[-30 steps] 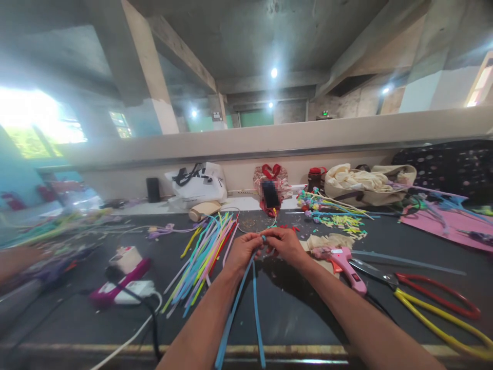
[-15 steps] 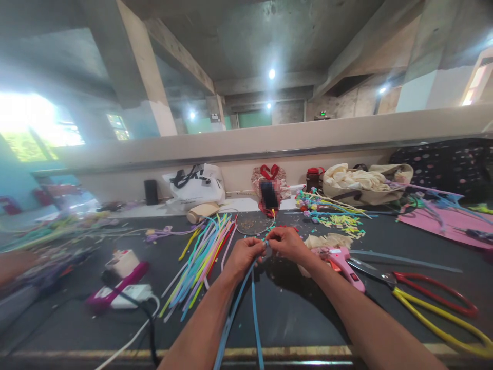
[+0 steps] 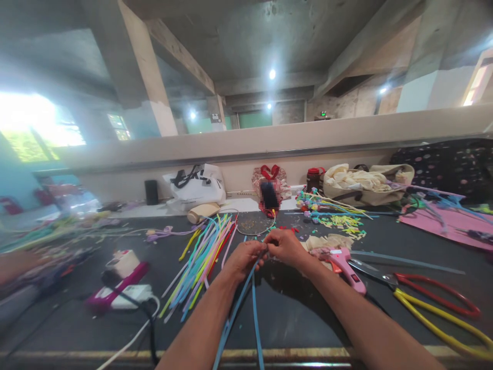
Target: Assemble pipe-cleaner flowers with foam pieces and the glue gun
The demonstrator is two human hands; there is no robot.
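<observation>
Blue fuzzy strips, which look like pipe cleaners [image 3: 235,309], hang down toward me from between my hands over the black table. My left hand [image 3: 246,258] is closed on them, thumb and fingers pinched together. Right beside it, my right hand [image 3: 284,247] pinches at the upper end of the same blue strips, the fingertips of both hands nearly touching. What exactly lies between the fingertips is small and mostly covered. Left of my hands lies a bundle of multicoloured pipe cleaners [image 3: 204,262]. A pink glue gun [image 3: 348,270] rests by my right forearm.
Scissors with red and yellow handles [image 3: 393,280] lie at right. A magenta and white power strip [image 3: 119,293] with cables sits at left. Behind are a white bag [image 3: 196,187], finished pipe cleaner flowers [image 3: 311,205], yellow cut pieces [image 3: 342,223] and a pink sheet [image 3: 442,226].
My hands have shifted very slightly, the fingers turning at the strips' upper end. A short blue end now shows above my left hand. The surroundings look the same.
</observation>
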